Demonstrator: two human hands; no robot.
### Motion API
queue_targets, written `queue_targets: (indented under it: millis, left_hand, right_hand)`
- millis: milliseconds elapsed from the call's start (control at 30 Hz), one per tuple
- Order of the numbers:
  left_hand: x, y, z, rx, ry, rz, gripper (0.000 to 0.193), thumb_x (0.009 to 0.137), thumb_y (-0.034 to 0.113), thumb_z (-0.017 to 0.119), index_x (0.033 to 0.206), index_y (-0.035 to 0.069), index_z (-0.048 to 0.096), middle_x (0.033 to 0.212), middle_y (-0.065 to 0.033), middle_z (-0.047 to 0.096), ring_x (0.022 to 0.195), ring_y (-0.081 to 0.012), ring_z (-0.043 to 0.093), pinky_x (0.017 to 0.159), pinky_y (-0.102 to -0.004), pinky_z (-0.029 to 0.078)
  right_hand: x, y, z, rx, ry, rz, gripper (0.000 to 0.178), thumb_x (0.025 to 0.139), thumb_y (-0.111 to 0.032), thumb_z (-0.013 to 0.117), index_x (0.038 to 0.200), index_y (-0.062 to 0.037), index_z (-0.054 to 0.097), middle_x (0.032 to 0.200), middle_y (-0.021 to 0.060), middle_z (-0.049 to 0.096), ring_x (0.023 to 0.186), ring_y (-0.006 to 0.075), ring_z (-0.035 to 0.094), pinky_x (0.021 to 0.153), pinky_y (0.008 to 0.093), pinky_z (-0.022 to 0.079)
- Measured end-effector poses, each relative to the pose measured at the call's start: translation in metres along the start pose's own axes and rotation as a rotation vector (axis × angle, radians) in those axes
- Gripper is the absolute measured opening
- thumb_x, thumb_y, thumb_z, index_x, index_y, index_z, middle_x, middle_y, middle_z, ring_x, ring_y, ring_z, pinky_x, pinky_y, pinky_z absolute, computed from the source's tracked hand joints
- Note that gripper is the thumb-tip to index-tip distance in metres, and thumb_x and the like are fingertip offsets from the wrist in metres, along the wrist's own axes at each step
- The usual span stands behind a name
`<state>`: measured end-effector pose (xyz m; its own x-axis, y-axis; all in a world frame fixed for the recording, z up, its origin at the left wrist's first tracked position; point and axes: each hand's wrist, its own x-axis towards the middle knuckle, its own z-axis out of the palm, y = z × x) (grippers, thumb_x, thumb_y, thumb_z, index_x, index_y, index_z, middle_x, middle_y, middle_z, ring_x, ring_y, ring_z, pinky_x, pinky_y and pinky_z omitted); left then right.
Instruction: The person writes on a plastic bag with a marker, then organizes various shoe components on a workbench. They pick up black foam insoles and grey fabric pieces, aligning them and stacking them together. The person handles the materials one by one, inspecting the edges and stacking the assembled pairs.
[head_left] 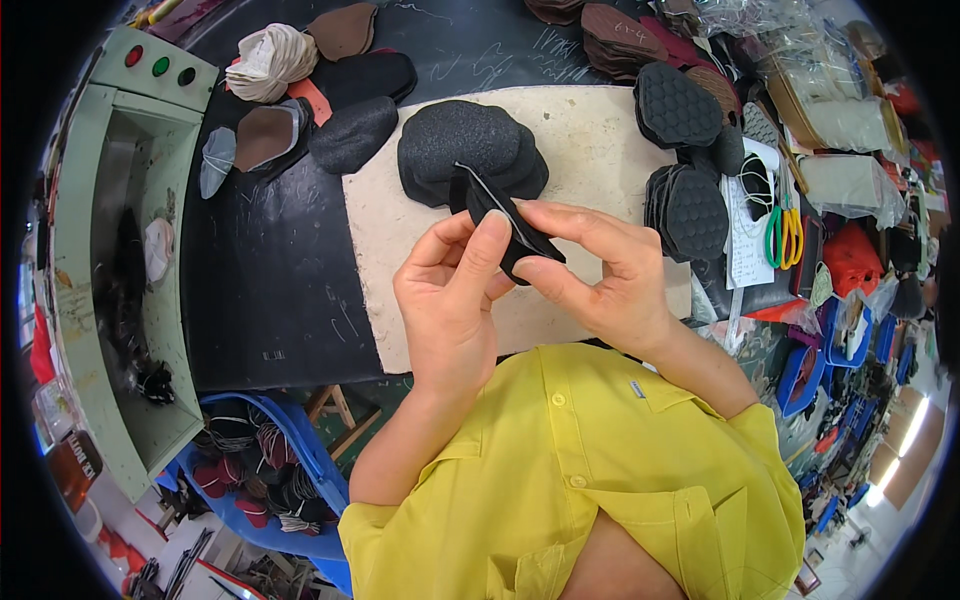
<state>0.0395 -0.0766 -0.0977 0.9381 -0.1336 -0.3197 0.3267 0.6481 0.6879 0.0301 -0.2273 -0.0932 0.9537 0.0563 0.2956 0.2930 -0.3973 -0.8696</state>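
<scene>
Both of my hands grip a small black fabric piece (pixel 508 222), folded lengthwise, with a pale line along one edge. My left hand (pixel 450 285) pinches its near left side, the thumb pressed on top. On its right end, my right hand (pixel 605 265) closes thumb and forefinger. Just beyond my fingers, a stack of dark, rough-textured, rounded pads (pixel 460 130) lies on a pale board (pixel 590 130). The held piece overlaps the stack's near edge in the picture; whether they touch, I cannot tell.
Quilted black pads (pixel 678 105) are piled at the board's right, near green- and yellow-handled scissors (pixel 790 238) on a paper sheet (pixel 745 265). Brown and black cut pieces (pixel 268 138) lie far left. A green metal cabinet (pixel 75 300) and a filled blue bin (pixel 320 465) stand left.
</scene>
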Motion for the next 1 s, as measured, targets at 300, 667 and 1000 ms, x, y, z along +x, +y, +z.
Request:
queue_targets:
  millis: [300,667,1000]
  left_hand:
    - [-0.004,0.000,0.006,0.116,0.071,0.029,0.013,0.090,0.008,0.068,0.098,-0.002,0.067,0.089,-0.0038,0.067,0.074,-0.0065,0.062,0.065,-0.0211,0.052]
    - [0.000,-0.006,0.000,0.240,0.060,0.104,0.016,0.090,0.007,0.067,0.100,-0.006,0.067,0.090,-0.0058,0.068,0.078,-0.0075,0.061,0.071,-0.0228,0.052]
    - [0.003,0.011,-0.023,-0.101,0.036,-0.069,0.026,0.091,0.012,0.059,0.112,-0.004,0.059,0.102,-0.0095,0.067,0.094,-0.0159,0.065,0.088,-0.0316,0.052]
  right_hand:
    - [0.002,-0.002,0.000,0.035,0.027,0.000,0.036,0.072,-0.014,0.083,0.101,0.0023,0.068,0.099,0.0148,0.072,0.089,0.0225,0.072,0.076,0.0292,0.056]
    - [0.003,-0.006,0.001,0.203,0.022,0.283,0.019,0.088,-0.009,0.064,0.103,0.0036,0.066,0.086,0.0130,0.072,0.077,0.0152,0.070,0.070,0.0259,0.054]
    - [0.011,0.016,-0.020,0.201,0.118,0.408,0.022,0.096,-0.013,0.060,0.108,0.0040,0.065,0.081,-0.0008,0.065,0.070,0.0051,0.057,0.062,0.0224,0.046]
